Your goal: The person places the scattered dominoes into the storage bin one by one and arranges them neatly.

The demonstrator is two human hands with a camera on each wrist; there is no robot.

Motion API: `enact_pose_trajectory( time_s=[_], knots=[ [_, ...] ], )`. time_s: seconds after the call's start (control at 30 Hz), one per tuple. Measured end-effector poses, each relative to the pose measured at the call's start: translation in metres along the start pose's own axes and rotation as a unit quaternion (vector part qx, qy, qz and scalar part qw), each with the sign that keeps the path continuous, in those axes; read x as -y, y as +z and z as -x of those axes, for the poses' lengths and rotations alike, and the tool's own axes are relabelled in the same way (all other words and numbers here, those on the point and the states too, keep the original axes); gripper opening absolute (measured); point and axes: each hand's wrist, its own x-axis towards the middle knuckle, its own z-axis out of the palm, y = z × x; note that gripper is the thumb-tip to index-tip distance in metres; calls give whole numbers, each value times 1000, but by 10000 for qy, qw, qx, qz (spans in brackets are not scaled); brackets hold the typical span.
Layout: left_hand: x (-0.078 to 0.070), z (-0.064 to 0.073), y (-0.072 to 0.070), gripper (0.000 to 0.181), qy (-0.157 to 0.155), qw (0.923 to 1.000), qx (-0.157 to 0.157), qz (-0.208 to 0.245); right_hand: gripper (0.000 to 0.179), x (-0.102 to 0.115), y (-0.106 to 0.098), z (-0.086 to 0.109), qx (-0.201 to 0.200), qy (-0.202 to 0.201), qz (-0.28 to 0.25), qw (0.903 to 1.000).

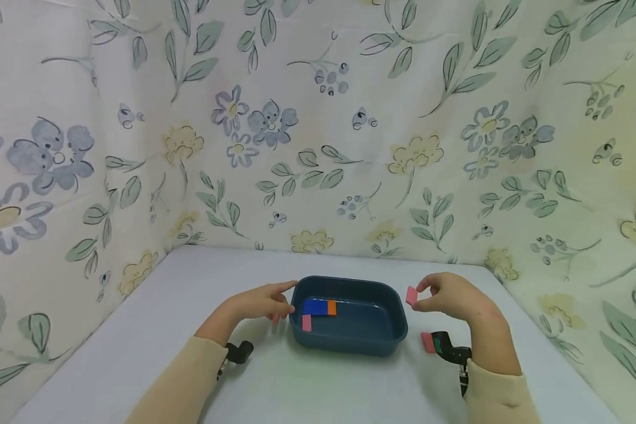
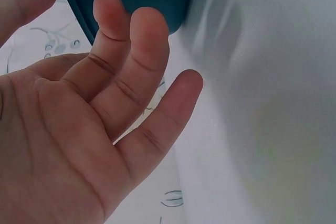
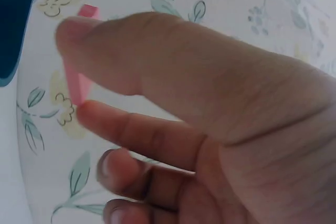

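A dark blue plastic basin [image 1: 347, 346] stands on the white table. Inside, at its left end, lie a blue block [image 1: 315, 307], an orange block [image 1: 331, 307] and a pink block [image 1: 307, 323]. My left hand [image 1: 257, 301] is at the basin's left side, its fingers loosely spread and touching the rim; the left wrist view shows the palm bare. To the right of the basin, my right hand [image 1: 453, 296] pinches a flat pink block [image 3: 77, 85] between thumb and a fingertip, above the table. The other right fingers are bent and hold nothing.
Another pink block [image 1: 428, 343] lies on the table [image 1: 275, 388] right of the basin, partly hidden by the right wrist camera [image 1: 447, 347]. A flowered cloth [image 1: 318, 176] hangs behind the table and along both sides.
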Motion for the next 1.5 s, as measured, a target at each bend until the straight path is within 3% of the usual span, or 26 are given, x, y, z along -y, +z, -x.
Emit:
enact_pose_trajectory(
  time_s=[0.17, 0.37, 0.6, 0.8, 1.0, 1.37, 1.5],
  knots=[
    [-3, -1, 0, 70, -41, 10000, 44, -38, 48, 18, 11, -3, -204, -59, 64, 9998],
    [0, -3, -1, 68, 1, 10000, 6, -66, 43, 53, 30, -17, 92, -301, 97, 9995],
    [2, -3, 1, 68, -46, 10000, -15, 9, 37, 85, 47, -35, 230, -199, 22, 9995],
    [0, -8, 1, 69, -7, 10000, 8, -84, 36, 94, 64, -43, 112, -351, 371, 9986],
    [2, -3, -1, 71, -106, 9998, -17, -137, 37, 101, 86, -55, 239, -645, 520, 9963],
    [-2, -11, 0, 71, -96, 9998, 162, 8, 37, 97, 110, -63, 484, -539, 890, 9934],
    [2, -5, -6, 71, -166, 9998, 64, 57, 32, 107, 119, -69, 538, -827, 1158, 9884]
  ],
)
